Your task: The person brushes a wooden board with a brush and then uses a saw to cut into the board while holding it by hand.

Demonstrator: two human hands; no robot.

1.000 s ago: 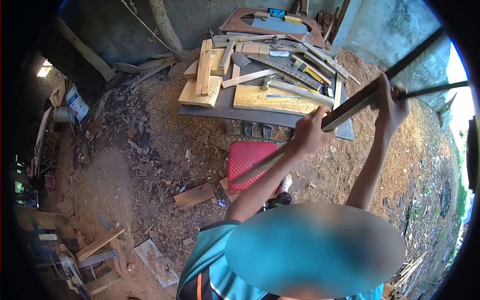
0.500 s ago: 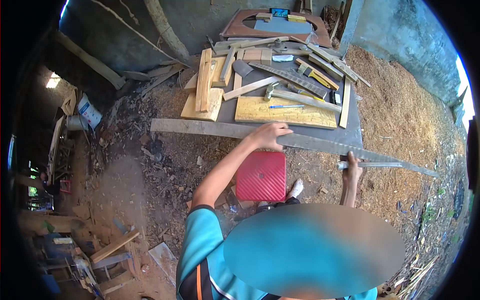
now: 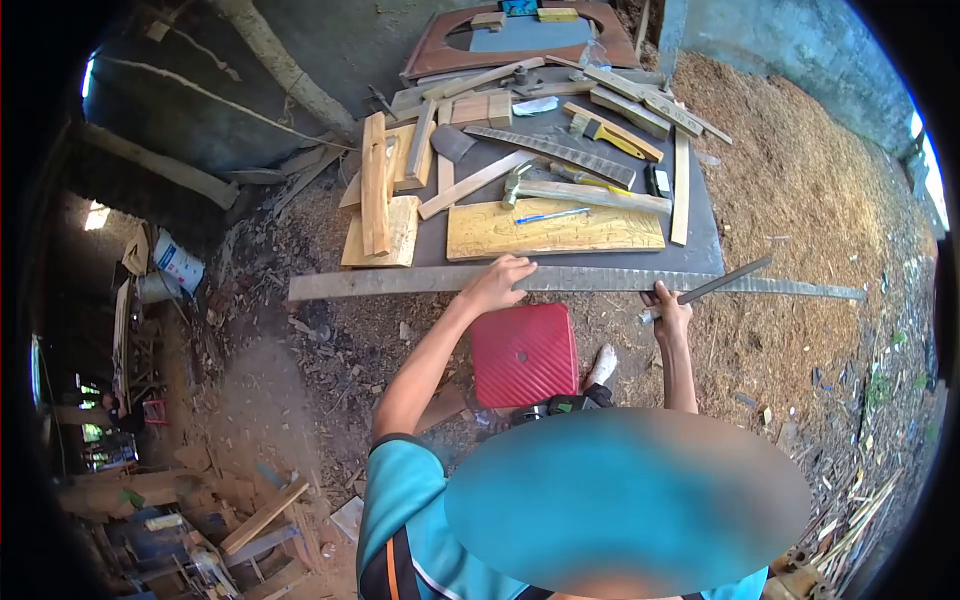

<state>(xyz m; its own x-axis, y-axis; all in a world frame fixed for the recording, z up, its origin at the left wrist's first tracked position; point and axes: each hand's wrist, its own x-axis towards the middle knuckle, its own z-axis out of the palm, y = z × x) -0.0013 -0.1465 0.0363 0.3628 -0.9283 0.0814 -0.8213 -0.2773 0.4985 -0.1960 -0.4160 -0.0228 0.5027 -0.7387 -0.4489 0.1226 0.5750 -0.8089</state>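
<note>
Ground (image 3: 790, 170) strewn with shavings and scraps all around. Ahead, worktop (image 3: 704, 215) crowded with timber and tools from back to front. At the far end, brown panel (image 3: 430, 52) with an oval opening. Along the worktop's near edge, long grey strip (image 3: 590, 279), long axis running left to right, broad end pointing left, thinner end pointing right; cannot tell whether touching that edge. Just on the near side of the strip, red stool (image 3: 530, 375). Just beyond, thick yellow board (image 3: 555, 236) lying nearly parallel, and behind that, hammer (image 3: 595, 194) with handle pointing right. In the right hand (image 3: 672, 313), fingers closed on slim dark bar (image 3: 730, 276) slanting away to the right, fingertips at the strip's near edge. Left hand (image 3: 492, 288) curled over the strip, gripping. On the board, blue pen (image 3: 553, 215).
</note>
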